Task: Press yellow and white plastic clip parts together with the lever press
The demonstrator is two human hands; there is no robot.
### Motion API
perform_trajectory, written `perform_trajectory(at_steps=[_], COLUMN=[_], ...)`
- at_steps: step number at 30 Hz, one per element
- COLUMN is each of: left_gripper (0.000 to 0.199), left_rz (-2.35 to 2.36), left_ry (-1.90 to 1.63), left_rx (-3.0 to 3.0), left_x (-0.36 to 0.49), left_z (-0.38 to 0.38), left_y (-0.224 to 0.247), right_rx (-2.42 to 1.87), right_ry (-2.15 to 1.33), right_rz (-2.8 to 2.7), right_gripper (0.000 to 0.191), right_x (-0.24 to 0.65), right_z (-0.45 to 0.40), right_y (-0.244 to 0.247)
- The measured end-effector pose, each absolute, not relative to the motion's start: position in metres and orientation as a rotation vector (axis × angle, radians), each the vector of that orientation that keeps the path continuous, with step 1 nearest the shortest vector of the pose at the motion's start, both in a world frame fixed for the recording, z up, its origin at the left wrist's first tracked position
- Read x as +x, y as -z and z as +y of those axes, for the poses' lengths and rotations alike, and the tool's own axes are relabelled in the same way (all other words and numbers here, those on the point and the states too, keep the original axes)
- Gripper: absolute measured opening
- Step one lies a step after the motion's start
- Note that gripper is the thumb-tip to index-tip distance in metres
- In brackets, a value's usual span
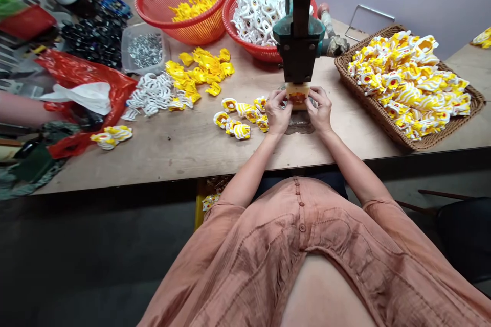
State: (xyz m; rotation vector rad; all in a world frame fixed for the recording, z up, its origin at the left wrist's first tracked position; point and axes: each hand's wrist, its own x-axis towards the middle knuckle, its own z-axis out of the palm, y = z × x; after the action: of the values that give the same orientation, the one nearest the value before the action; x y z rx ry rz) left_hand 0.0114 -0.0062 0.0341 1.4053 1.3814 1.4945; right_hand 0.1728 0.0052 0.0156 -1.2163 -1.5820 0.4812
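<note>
A bench press [301,56] with a dark ram and a teal body stands in front of me. Under its cream-coloured block [298,87] sits a small yellow-orange piece [298,97], its shape mostly hidden. My left hand [279,112] pinches this piece from the left, thumb and fingers bent. From the right, my right hand [319,108] closes on it in the same way. Several yellow-and-white plastic toy pieces [245,111] lie on the table just left of my left hand.
A wicker basket [402,140] of yellow-and-white pieces is on the right. Red baskets [180,33] hold yellow and white parts [257,10]. Leftward lie loose yellow parts [203,69], white parts [149,94], a tub of screws [146,51] and a red bag [118,79]. Another person's arm [23,115] reaches in.
</note>
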Motion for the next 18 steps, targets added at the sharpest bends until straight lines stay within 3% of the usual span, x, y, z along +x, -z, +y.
perform_trajectory(at_steps=[6,11,18], left_gripper=[0.033,0.021,0.022], left_rz=[1.358,1.311,1.306], left_ry=[-1.488,-1.481,-1.435], left_rx=[1.471,1.511,1.54], left_x=[0.008,0.007,0.002], left_z=[-0.018,-0.012,-0.009], left_y=[-0.031,-0.033,-0.025], right_rx=[-1.17,-1.179,-1.152], right_ry=[-0.541,-0.432,-0.398], right_rz=[-1.668,-1.768,-1.815], right_gripper=[0.036,0.038,0.036], right_x=[0.181,0.186,0.183], right_z=[0.0,0.004,0.009], right_y=[-0.015,-0.01,-0.006])
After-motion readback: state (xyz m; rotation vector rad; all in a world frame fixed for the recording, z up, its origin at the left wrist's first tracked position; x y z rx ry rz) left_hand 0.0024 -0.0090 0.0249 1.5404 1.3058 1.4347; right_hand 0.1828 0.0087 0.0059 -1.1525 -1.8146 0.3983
